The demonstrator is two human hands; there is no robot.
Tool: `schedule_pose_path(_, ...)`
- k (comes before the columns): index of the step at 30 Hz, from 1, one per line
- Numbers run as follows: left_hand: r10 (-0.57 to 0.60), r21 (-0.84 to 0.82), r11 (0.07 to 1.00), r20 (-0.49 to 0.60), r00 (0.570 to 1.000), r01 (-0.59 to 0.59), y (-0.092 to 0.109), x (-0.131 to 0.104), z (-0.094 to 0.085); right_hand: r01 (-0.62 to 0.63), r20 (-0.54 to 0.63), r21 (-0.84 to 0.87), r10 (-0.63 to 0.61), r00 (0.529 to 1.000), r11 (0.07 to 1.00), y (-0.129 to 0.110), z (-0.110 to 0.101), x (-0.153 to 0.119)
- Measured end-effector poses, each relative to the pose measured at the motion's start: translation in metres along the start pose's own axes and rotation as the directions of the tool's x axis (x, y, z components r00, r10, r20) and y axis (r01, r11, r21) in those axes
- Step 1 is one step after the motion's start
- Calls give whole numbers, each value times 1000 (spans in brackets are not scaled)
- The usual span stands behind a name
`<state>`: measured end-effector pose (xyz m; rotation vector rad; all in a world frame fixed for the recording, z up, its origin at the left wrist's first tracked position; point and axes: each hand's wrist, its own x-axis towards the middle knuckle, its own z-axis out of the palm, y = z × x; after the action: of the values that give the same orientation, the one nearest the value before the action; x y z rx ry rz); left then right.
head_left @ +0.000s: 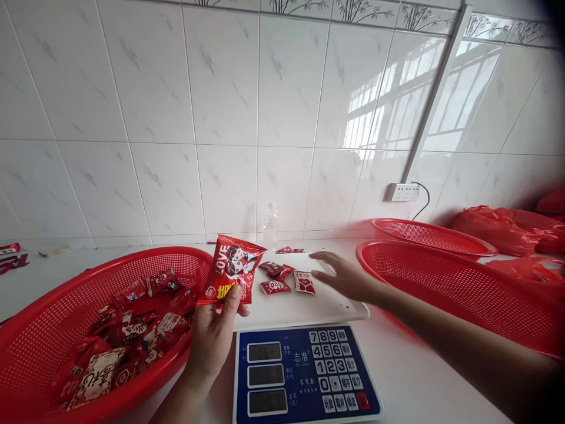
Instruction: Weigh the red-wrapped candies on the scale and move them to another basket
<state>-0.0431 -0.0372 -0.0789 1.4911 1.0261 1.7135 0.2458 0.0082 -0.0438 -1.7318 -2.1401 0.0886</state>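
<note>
My left hand (218, 330) grips a red snack packet (233, 271) printed with "LOVE" and a cartoon pair, thumb across its lower edge. It is held up between the red basket and the scale. Over the white pan (265, 309) of the digital scale, my right hand (342, 274) reaches in with its fingers apart and nothing in them. Several small red candy packets lie on the pan, among them a red-and-white packet (305, 282) just left of my right fingers and a "520" packet (274, 286). The scale's blue keypad panel (304, 377) faces me.
A red mesh basket (39, 288) with several mixed packets stands at the left. Two more red baskets, a nearer one (424, 277) and one behind (441, 232), are at the right beside red plastic bags (503, 229). A clear bottle (271, 224) stands near the tiled wall.
</note>
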Motion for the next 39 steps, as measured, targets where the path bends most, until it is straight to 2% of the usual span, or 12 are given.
schedule_pose_path(4,0,5,1000,4,1000,0,1,0,0,79,172,49,-86,981,996,-54,25,14)
schedule_pose_path(9,-7,2,1000,-5,1000,7,3,0,1,178,262,61,-188,947,982,-78,39,29)
schedule_pose_path(13,-20,-30,999,2,1000,20,1,0,1,283,193,66,-291,937,957,-80,43,32)
schedule_pose_path(17,-23,-59,998,2,1000,23,-2,-1,1,323,104,71,-329,939,944,-77,45,32)
schedule_pose_path(21,-23,-71,997,-1,1000,23,-3,-1,1,307,14,70,-308,951,949,-75,46,34)
schedule_pose_path(25,-15,-64,998,19,1000,16,-3,0,2,240,-98,48,-234,967,970,-73,43,35)
schedule_pose_path(28,-1,-61,998,15,1000,2,-3,0,2,141,-214,50,-127,969,989,-62,30,36)
schedule_pose_path(30,18,-54,998,11,1000,-17,-2,0,2,60,-290,51,-43,956,997,-47,15,35)
schedule_pose_path(35,45,-24,999,21,999,-44,4,-2,2,-159,-429,-4,142,892,987,12,-29,16)
schedule_pose_path(39,42,-13,999,50,998,-41,9,-4,4,-286,-440,-90,220,870,954,61,-49,-13)
